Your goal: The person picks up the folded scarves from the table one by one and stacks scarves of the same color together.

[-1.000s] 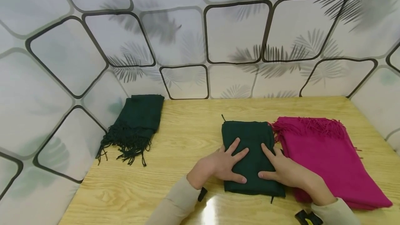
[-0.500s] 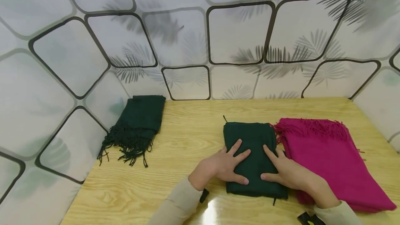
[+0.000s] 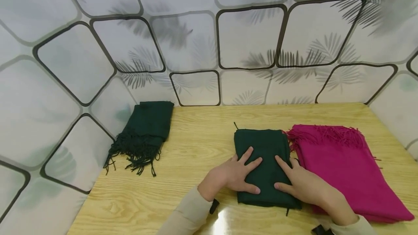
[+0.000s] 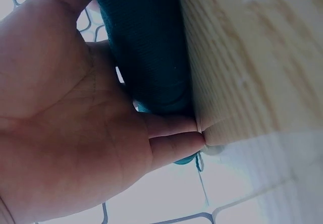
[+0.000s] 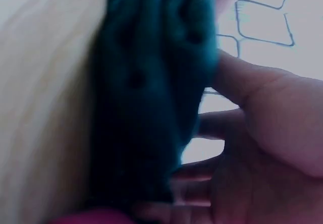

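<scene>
A dark green scarf [image 3: 266, 169], folded into a compact rectangle, lies on the table right of centre. My left hand [image 3: 235, 174] rests on its left side, fingers spread over the top. On the opposite side my right hand [image 3: 305, 185] lies with its thumb and index finger on the cloth. In the left wrist view, two fingers of the left hand [image 4: 75, 118] reach down past the scarf's thick edge [image 4: 146, 47] to the table. The right wrist view shows layered folds [image 5: 146, 82] beside the right hand [image 5: 272, 128]; some fingertips are hidden there.
A magenta fringed scarf [image 3: 343, 177] lies folded just right of the green one, close to the right hand. Another dark green scarf [image 3: 151, 120] with loose fringe sits at the far left against the patterned wall covering [image 3: 196, 53]. Wooden tabletop [image 3: 192, 140] lies between the green scarves.
The head view has shifted slightly, so everything appears a little lower and farther right. Both hands keep their places on the folded green scarf.
</scene>
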Demonstrator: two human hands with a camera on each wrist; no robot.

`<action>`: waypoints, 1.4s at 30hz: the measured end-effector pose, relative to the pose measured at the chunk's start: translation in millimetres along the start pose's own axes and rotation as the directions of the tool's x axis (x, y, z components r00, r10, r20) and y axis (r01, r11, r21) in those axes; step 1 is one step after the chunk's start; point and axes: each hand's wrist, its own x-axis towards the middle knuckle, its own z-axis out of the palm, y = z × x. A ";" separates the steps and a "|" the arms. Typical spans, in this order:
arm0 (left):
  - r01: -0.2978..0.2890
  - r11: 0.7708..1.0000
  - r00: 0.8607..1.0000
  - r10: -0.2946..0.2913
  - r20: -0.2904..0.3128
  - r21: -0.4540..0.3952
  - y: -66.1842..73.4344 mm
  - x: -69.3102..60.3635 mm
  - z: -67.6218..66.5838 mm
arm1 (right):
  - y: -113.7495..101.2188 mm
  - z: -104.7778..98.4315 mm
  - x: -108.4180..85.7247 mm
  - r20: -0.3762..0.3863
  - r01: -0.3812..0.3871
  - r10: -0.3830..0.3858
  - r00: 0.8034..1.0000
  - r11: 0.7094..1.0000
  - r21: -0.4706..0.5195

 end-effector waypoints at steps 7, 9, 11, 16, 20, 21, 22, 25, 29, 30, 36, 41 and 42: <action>-0.044 0.997 0.999 0.044 0.004 -0.062 -4.3 -7.0 -0.9 | -13.4 -12.8 -13.8 -0.009 -0.025 0.025 1.000 0.999 -0.041; -0.055 0.994 0.998 0.055 0.005 -0.095 -9.3 -11.8 -2.1 | -18.8 -18.3 -14.9 -0.018 -0.014 0.013 1.000 0.999 -0.037; -0.062 0.989 0.998 0.063 0.004 -0.135 -14.9 -17.5 -5.0 | -24.4 -23.5 -14.7 -0.030 0.002 -0.003 1.000 0.999 -0.036; -0.010 0.985 1.000 0.005 -0.030 -0.171 -35.2 -42.1 -11.7 | -42.4 -33.7 -7.6 -0.021 0.056 -0.057 0.998 0.998 -0.022; 0.063 0.987 0.994 -0.075 -0.074 -0.147 -56.5 -65.4 -17.6 | -57.8 -38.6 -2.1 -0.011 0.102 -0.102 0.995 0.995 -0.018; 0.079 0.986 0.992 -0.092 -0.083 -0.146 -62.8 -71.6 -20.0 | -62.1 -39.7 -0.6 -0.011 0.113 -0.114 0.993 0.993 -0.023; 0.098 0.984 0.989 -0.113 -0.093 -0.149 -69.2 -78.1 -22.9 | -66.4 -40.8 1.3 -0.012 0.125 -0.126 0.992 0.992 -0.034; 0.141 0.976 0.978 -0.163 -0.130 -0.166 -93.9 -99.7 -32.5 | -80.5 -43.2 8.2 -0.004 0.144 -0.144 0.990 0.988 -0.058; 0.176 0.960 0.954 -0.221 -0.202 -0.218 -137.6 -121.7 -44.8 | -94.0 -44.2 16.4 0.021 0.149 -0.148 0.989 0.987 -0.058; 0.189 0.955 0.944 -0.240 -0.224 -0.228 -149.6 -124.7 -47.6 | -95.9 -43.8 17.8 0.026 0.151 -0.150 0.988 0.987 -0.057; 0.303 0.919 0.861 -0.378 -0.339 -0.254 -224.6 -136.4 -58.8 | -103.2 -37.7 26.0 0.070 0.162 -0.158 0.985 0.986 -0.049; 0.393 0.872 0.804 -0.480 -0.352 -0.292 -275.3 -144.0 -54.2 | -105.9 -30.5 34.3 0.077 0.170 -0.167 0.983 0.985 -0.026; 0.409 0.861 0.796 -0.498 -0.343 -0.302 -283.3 -145.6 -51.2 | -106.4 -29.2 35.9 0.075 0.174 -0.172 0.982 0.985 -0.024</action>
